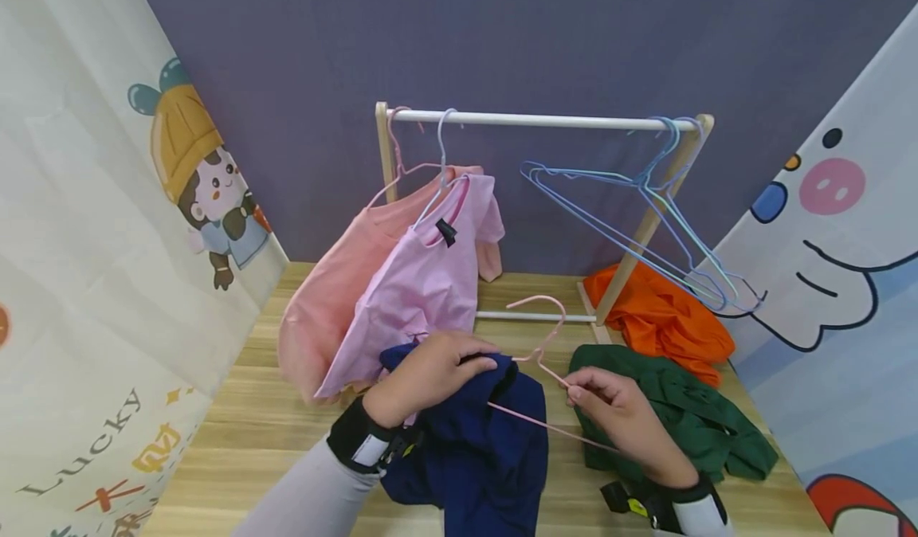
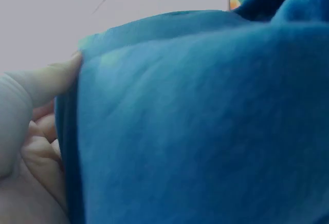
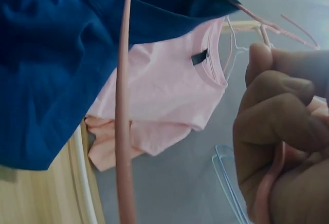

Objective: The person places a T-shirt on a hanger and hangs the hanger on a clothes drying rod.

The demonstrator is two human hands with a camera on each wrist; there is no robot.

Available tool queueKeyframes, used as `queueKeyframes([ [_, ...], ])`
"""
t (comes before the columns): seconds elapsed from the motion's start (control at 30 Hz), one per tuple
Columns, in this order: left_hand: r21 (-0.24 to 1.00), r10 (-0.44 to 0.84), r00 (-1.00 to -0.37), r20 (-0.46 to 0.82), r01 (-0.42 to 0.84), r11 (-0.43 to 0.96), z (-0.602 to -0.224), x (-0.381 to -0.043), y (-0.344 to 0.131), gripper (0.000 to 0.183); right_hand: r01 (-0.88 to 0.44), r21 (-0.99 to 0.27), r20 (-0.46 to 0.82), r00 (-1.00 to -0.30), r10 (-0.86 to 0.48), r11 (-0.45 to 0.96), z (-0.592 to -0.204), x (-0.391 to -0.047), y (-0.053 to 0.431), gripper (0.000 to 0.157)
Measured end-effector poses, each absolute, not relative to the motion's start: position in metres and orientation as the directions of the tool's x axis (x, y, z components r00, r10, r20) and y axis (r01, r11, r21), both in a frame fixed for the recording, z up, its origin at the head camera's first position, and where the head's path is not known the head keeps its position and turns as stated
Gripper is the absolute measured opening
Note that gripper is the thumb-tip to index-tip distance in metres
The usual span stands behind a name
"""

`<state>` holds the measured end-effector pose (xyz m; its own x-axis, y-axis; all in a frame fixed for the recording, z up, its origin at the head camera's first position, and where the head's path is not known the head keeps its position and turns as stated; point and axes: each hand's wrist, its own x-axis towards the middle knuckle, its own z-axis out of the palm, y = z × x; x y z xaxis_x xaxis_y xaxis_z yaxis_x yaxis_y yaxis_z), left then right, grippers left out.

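In the head view, my left hand (image 1: 439, 374) holds a navy shirt (image 1: 495, 449) near its neck opening. The left wrist view shows the thumb pinching the cloth's edge. My right hand (image 1: 624, 413) pinches the right end of a pink wire hanger (image 1: 531, 419), with its hook standing upward. The hanger's left end goes into the shirt's opening and is hidden by cloth. In the right wrist view, the hanger's lower bar runs into the navy shirt (image 3: 56, 64), and my right fingers (image 3: 282, 111) curl round the wire.
Behind my hands stands a small rack with a white rail (image 1: 545, 120). A peach garment (image 1: 323, 298) and a lilac-pink shirt (image 1: 402, 282) hang at its left, several bluish hangers (image 1: 645, 182) at its right. Green cloth (image 1: 667, 393) and orange cloth (image 1: 667, 314) lie on the wooden table (image 1: 237, 441).
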<state>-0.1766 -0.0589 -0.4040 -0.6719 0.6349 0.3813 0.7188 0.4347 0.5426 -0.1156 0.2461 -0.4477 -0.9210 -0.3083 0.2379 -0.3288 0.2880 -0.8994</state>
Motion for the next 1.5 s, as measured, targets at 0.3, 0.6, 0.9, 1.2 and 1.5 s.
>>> queueKeyframes([
  [0.3,0.526,0.66,-0.64,0.393,0.745,0.41,-0.411,-0.176,-0.049,0.027,-0.358,-0.871,0.235,-0.905,-0.354,0.336,-0.452,-0.124,0.226,0.013],
  [0.6,0.53,0.656,-0.639,0.402,0.746,0.403,-0.416,-0.181,-0.046,0.022,-0.407,-0.831,0.307,-0.904,-0.299,0.378,-0.453,-0.126,0.218,0.012],
  [0.9,0.55,0.552,-0.678,0.485,0.727,0.41,-0.409,-0.188,-0.047,0.019,-0.58,-0.533,0.669,-0.735,-0.113,0.616,-0.443,-0.121,0.21,0.031],
  [1.2,0.522,0.457,-0.685,0.567,0.728,0.445,-0.386,-0.194,-0.04,0.02,-0.73,-0.356,0.839,-0.525,-0.146,0.583,-0.454,-0.11,0.199,0.024],
  [1.5,0.459,0.37,-0.679,0.634,0.716,0.526,-0.364,-0.198,-0.029,0.021,-0.447,-0.491,0.512,-0.843,-0.168,0.748,-0.499,-0.105,0.167,0.044],
])
